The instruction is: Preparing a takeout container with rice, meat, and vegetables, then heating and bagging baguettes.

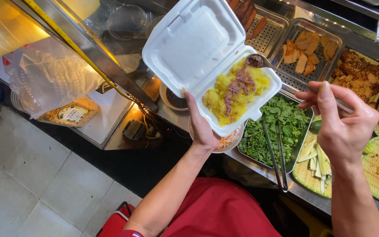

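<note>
Spooning brown paste over yellow rice in a foam box held above the counter's near edge.

My left hand [202, 129] cups the open white foam clamshell box [207, 57] from beneath, fingers spread under its filled half; it looks light, flimsy and easily cracked, so I judge underneath support safest. My right hand [343, 120] is pinched closed on the long metal spoon [264, 62], thin and likely slippery, its bowl over the yellow sticky rice [235, 90].
</note>
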